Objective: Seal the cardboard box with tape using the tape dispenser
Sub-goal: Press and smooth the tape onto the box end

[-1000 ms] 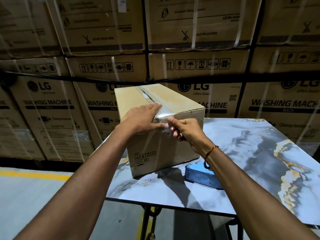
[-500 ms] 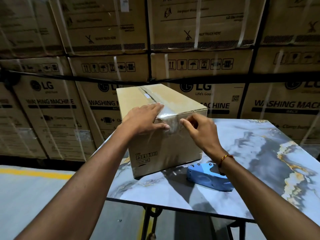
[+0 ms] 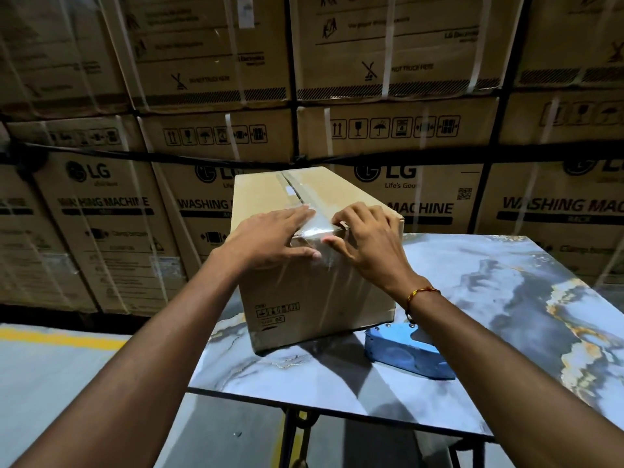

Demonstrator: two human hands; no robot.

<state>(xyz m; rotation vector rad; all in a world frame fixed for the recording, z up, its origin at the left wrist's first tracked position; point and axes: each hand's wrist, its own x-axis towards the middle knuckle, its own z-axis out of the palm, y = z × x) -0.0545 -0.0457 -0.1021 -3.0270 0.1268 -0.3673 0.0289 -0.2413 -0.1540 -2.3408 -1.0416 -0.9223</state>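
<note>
A brown cardboard box (image 3: pixel 304 292) stands on the marble-patterned table (image 3: pixel 506 298). Clear tape (image 3: pixel 312 231) runs along its top seam and folds over the near top edge onto the front face. My left hand (image 3: pixel 270 239) lies flat on the box's near top edge, left of the tape, thumb on the front face. My right hand (image 3: pixel 368 241) rests on the same edge just right of the tape, fingers spread, thumb touching the tape end. The blue tape dispenser (image 3: pixel 405 349) lies on the table under my right forearm, partly hidden by it.
Tall stacks of strapped washing-machine cartons (image 3: pixel 371 130) form a wall right behind the table. The table's near edge (image 3: pixel 337 405) runs across the lower view above black metal legs. A grey floor with a yellow line (image 3: pixel 50 336) lies to the left.
My right hand has risen from pinching the tape on the front face to lying spread on the box's top edge. My left hand flattened and slid slightly forward.
</note>
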